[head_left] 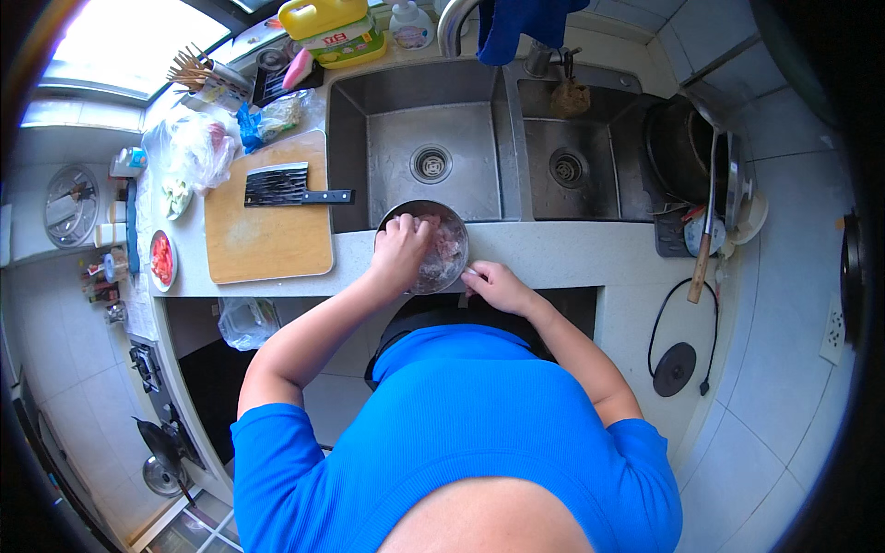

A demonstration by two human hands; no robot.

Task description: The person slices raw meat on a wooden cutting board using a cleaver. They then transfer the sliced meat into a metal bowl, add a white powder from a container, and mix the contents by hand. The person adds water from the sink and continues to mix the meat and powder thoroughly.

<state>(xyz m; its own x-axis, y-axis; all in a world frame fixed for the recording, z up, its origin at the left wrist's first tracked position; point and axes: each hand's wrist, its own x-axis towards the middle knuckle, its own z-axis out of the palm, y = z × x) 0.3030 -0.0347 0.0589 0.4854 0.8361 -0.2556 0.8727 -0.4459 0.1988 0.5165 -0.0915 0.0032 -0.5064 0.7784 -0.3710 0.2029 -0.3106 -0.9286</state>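
A round metal bowl [452, 276] rests at the front edge of the counter, just before the large sink basin. Pale pinkish pieces that look like raw meat [446, 247] lie in it, in a whitish coating or liquid. My left hand [403, 251] reaches over the bowl's left rim, its fingers curled down into the meat; the fingertips are partly hidden. At the bowl's lower right, my right hand [500, 287] is closed, thumb and fingers pinching the rim. Left of the bowl, a cleaver [277, 186] with a black handle lies on a wooden cutting board [267, 244].
Beyond the bowl is a double steel sink [479, 166]. A dish of chopped red pieces [162, 259], a plate of pale green pieces [176, 197] and plastic bags [198, 147] sit at left. A dark pot [678, 147] and a wooden-handled utensil [701, 263] stand at right.
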